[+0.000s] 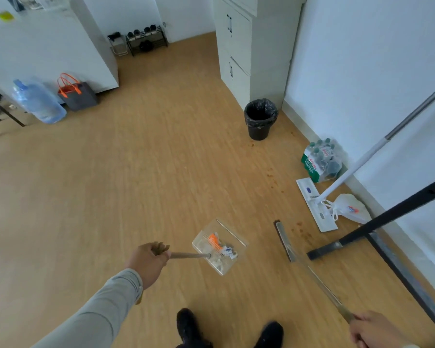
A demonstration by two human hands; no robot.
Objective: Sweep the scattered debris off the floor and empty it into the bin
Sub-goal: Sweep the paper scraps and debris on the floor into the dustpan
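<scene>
wood floor (136, 172): left grip (148, 262) holds dustpan (219, 247), right grip (374, 327) broom (309, 270).

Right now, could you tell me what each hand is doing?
Left hand: grips the dustpan handle.
Right hand: grips the broom handle.

Off to my left, a big blue water jug (39, 101) lies tipped beside a grey tote bag (78, 94) with orange handles. A shoe rack (146, 40) stands against the far wall. On my right, a flat white mop (317, 205) leans on the wall, bottled water pack (322, 160) behind its head, white plastic bag (349, 208) just beside.
</scene>
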